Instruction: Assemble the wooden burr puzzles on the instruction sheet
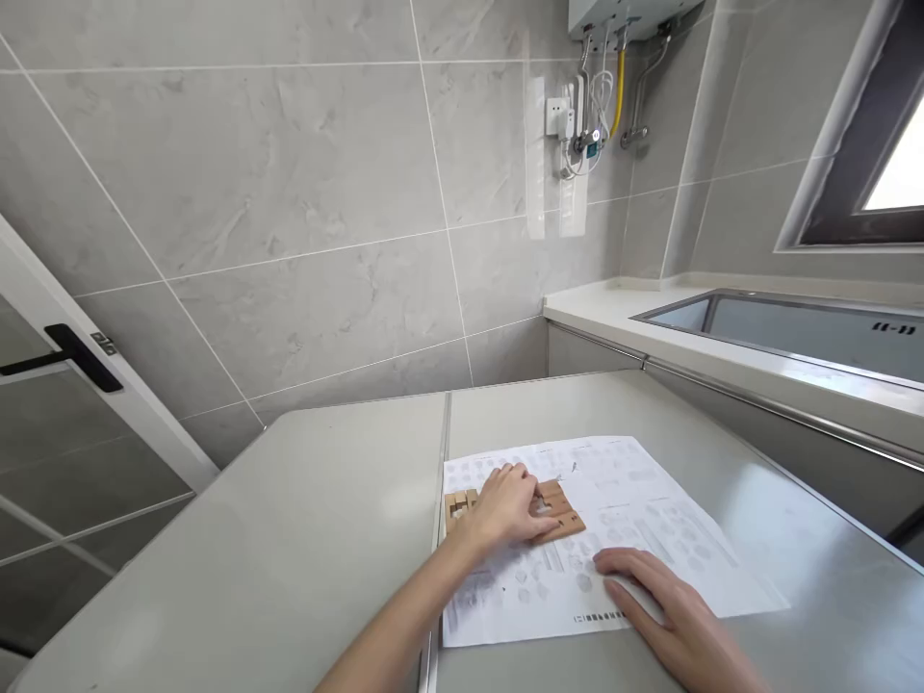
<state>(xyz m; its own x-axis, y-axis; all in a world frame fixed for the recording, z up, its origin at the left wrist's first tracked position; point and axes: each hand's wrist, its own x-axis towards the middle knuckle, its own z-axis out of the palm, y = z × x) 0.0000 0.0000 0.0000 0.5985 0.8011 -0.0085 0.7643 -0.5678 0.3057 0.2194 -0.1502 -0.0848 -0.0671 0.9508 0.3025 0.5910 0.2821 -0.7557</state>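
Wooden puzzle pieces (559, 510) lie in a flat cluster on a printed sheet (642, 500) spread over the pale grey surface (289, 539). The left hand (505, 505) rests on top of the cluster, fingers curled loosely over the blocks and touching them, not lifting any. The right hand (660, 602) lies open and flat, palm down, on the lower part of the sheet, just beside the pieces. To the right, a steel sink (794, 332) sits in a white counter beneath grey wall tiles (252, 192).
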